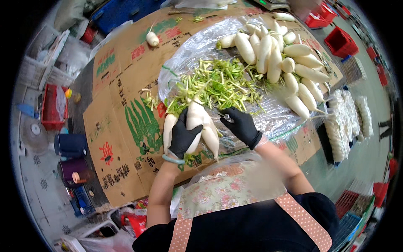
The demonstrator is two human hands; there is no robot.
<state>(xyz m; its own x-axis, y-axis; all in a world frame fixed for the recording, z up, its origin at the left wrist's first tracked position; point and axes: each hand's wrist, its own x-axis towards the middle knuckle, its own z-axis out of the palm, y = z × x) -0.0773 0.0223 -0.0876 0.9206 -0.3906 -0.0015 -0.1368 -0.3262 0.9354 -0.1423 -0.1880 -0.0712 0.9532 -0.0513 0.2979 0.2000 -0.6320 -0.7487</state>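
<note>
My left hand [183,135], in a black glove, is wrapped round a white radish [194,114] that stands with its leafy end pointing away from me. Another white radish [169,127] lies against the left side of that hand. A further radish [210,140] tapers toward me on the right. My right hand [242,126], also black-gloved, is closed on a small knife [227,118], mostly hidden by the fingers, a short way right of the radishes. Beyond both hands, cut green stems [222,82] lie heaped on a clear plastic sheet [178,63].
A pile of white radishes [275,52] covers the far right of the cardboard-topped table [117,92]. One radish [153,39] lies alone at the far left. Bagged white goods [338,126] stand off the right edge. A red crate [54,107] stands on the left.
</note>
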